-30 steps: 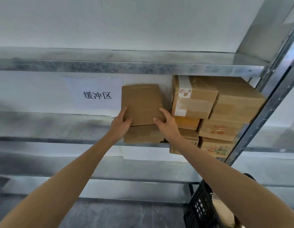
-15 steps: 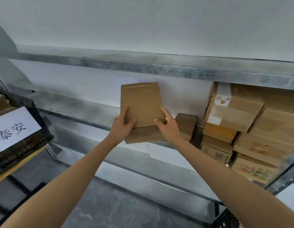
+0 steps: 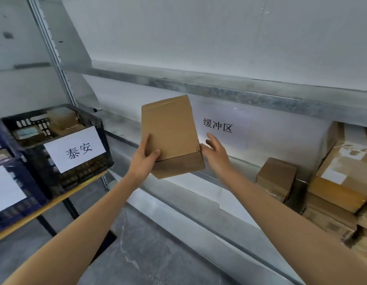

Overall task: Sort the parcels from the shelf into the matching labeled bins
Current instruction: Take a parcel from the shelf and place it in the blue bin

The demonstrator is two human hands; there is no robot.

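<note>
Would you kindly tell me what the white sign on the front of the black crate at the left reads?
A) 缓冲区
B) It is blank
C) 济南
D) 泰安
D: the white sign fixed to the front of the black crate plainly reads 泰安, while 缓冲区 stands on the wall paper behind the shelf.

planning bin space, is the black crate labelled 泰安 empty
No, the black crate labelled 泰安 has several cardboard parcels lying inside it.
</note>
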